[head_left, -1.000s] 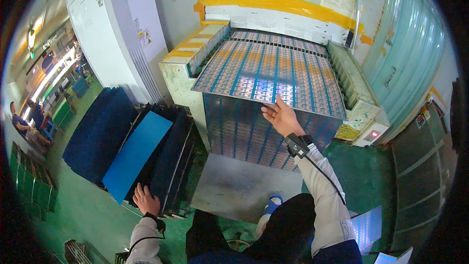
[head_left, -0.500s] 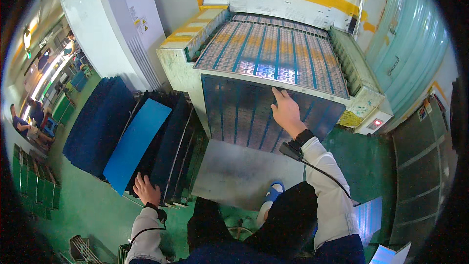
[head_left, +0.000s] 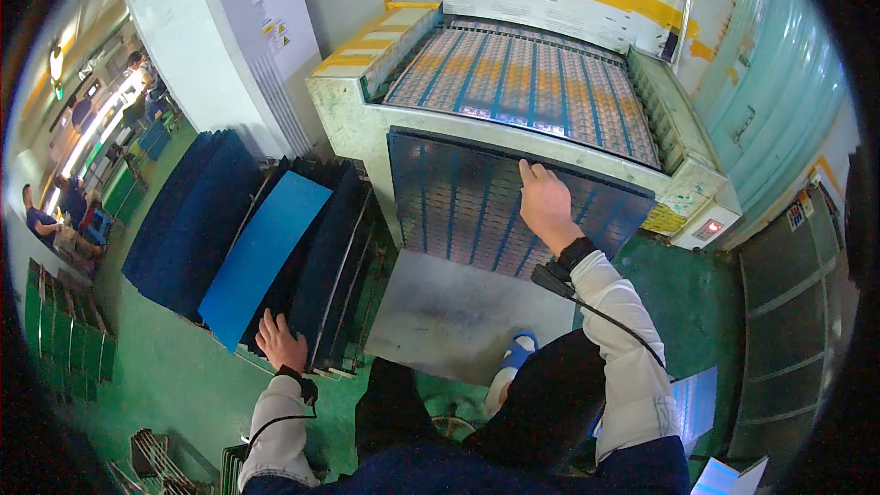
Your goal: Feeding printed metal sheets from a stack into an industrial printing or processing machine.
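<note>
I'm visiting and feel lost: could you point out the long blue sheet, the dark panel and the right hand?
Long blue sheet (head_left: 265, 258): head view, middle of its face.
Dark panel (head_left: 488, 205): head view, middle of its face.
Right hand (head_left: 547, 206): head view, back of the hand.

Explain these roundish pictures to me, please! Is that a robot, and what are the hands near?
No robot here: those are a person's bare hands. The camera sits on their head, looking down, and its wide lens makes straight edges bend. The left hand is open, close to dark blue stacked sheets and a bright blue sheet. The right hand is at a dark striped panel in front of a pale machine; I can't tell whether its fingers grip it. On top of the machine lies a patterned board with blue stripes.
</note>
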`<state>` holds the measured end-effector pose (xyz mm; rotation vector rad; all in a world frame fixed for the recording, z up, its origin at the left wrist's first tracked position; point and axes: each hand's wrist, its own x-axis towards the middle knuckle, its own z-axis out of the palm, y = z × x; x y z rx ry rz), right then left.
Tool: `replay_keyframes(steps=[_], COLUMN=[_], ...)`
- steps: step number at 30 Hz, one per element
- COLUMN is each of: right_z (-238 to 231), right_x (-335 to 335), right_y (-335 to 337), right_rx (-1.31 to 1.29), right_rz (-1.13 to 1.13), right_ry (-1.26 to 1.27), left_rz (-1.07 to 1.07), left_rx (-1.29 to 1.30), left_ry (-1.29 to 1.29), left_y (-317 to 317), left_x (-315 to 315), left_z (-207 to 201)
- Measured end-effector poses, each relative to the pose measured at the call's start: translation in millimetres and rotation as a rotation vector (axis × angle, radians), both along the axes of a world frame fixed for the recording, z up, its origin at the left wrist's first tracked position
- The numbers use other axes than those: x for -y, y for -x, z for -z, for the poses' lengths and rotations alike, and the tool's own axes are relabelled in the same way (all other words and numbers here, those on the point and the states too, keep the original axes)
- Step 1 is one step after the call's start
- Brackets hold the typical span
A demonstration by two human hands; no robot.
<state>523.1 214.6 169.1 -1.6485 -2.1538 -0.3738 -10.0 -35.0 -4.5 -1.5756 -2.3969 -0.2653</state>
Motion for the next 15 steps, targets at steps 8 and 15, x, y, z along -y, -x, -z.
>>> replay_keyframes(steps=[8, 15], right_z=[-0.7, -7.3], right_x=[13.8, 18.7], right_y=[9.2, 11.0], right_rx=[0.154, 0.202], right_rz=[0.000, 0.007], right_ry=[-0.040, -0.032], left_rz=[-0.012, -0.015], left_rx=[0.001, -0.001], left_ry=[-0.024, -0.010], left_y=[-2.5, -3.8], left_x=[-1.3, -2.0], left_z=[-1.2, -2.7])
